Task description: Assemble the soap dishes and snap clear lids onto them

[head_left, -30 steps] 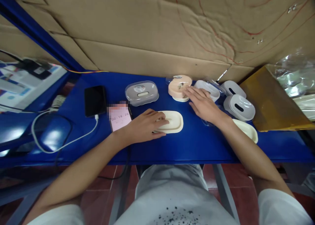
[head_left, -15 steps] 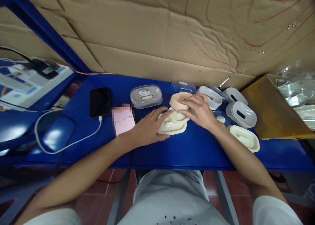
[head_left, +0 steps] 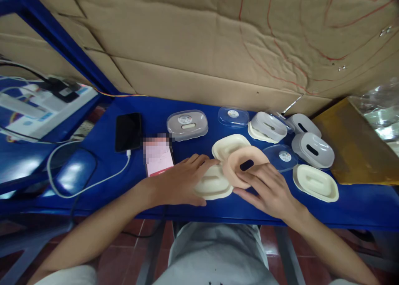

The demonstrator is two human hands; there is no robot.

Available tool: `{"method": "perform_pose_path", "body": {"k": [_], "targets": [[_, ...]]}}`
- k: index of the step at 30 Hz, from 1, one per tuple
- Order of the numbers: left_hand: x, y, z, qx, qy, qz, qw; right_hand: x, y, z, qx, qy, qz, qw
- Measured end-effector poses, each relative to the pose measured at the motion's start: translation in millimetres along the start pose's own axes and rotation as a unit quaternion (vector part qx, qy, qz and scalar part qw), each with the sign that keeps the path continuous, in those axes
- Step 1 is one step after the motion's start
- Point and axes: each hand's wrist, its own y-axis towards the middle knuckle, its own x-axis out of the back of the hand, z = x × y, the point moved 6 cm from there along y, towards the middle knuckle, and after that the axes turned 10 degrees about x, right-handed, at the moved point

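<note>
My right hand (head_left: 269,189) grips a peach oval dish (head_left: 233,168) with a dark slot in its middle, tilted above the table. Thumb and fingers of my left hand (head_left: 179,181) span a shallow cream oval tray (head_left: 213,185) at its left side. A second cream tray (head_left: 229,146) lies just behind, partly covered by the peach dish. To the right of my right hand sits another cream tray (head_left: 316,183), and a clear lid (head_left: 283,156) with a round sticker lies behind that hand.
Grey slotted dishes (head_left: 314,150) stand at the right beside a brown box (head_left: 358,148). Farther back are a grey dish on a cream base (head_left: 268,127), a clear lid (head_left: 233,115) and a covered dish (head_left: 187,125). Two phones (head_left: 127,131) and a white cable (head_left: 93,187) lie left.
My right hand has drawn the peach dish nearer and rightward, tipping its slotted face into view. The near cream tray has come closer with my left hand, exposing more of the tray behind.
</note>
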Motion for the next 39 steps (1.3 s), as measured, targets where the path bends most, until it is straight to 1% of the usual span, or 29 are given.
{"method": "perform_pose_path", "body": {"k": [4, 6, 9, 11, 14, 17, 20, 23, 26, 29, 31, 32, 33, 35, 37, 39], "targets": [[-12.3, 4, -6, -0.007, -0.038, -0.049, 0.998, -6, 1, 22, 0.010, 0.003, 0.004, 1.000], [-15.8, 6, -8, -0.006, -0.041, -0.055, 0.998, -10, 3, 28, 0.003, -0.005, -0.001, 1.000], [-18.0, 8, -7, 0.000, -0.038, -0.037, 0.999, -22, 4, 22, -0.015, -0.020, 0.006, 1.000], [-18.5, 9, -5, 0.003, -0.039, -0.033, 0.999, -33, 5, 14, -0.025, -0.015, 0.030, 0.999], [-18.3, 11, -2, 0.004, -0.047, -0.069, 0.996, -46, 8, 11, -0.026, 0.016, 0.076, 0.997], [-19.8, 12, -1, -0.001, -0.059, -0.102, 0.993, -53, 11, 18, 0.002, 0.070, 0.115, 0.991], [-21.3, 12, 1, -0.012, -0.069, -0.096, 0.993, -56, 11, 23, 0.029, 0.112, 0.140, 0.983], [-18.8, 10, 3, -0.041, -0.073, -0.078, 0.993, -59, 9, 24, 0.044, 0.115, 0.150, 0.981], [-16.2, 6, 6, -0.068, -0.029, -0.052, 0.996, -63, 8, 31, 0.085, 0.105, 0.160, 0.978], [-15.4, 5, 6, -0.074, 0.023, -0.026, 0.997, -63, 11, 32, 0.114, 0.106, 0.169, 0.973], [-14.1, 4, 4, -0.080, 0.040, -0.018, 0.996, -53, 15, 22, 0.119, 0.120, 0.149, 0.974], [-12.8, 4, 3, -0.082, 0.045, -0.018, 0.995, -46, 18, 12, 0.113, 0.122, 0.127, 0.978], [-10.9, 4, 3, -0.079, 0.050, -0.022, 0.995, -38, 21, -2, 0.095, 0.116, 0.102, 0.983], [-5.5, 4, 8, -0.056, 0.056, -0.035, 0.996, -25, 23, -38, 0.023, 0.069, 0.063, 0.995], [0.9, 5, 17, -0.016, 0.063, -0.045, 0.997, -22, 19, -74, -0.060, 0.002, 0.068, 0.996], [5.9, 5, 26, 0.013, 0.065, -0.041, 0.997, -32, 12, -97, -0.098, -0.040, 0.105, 0.989]]}}
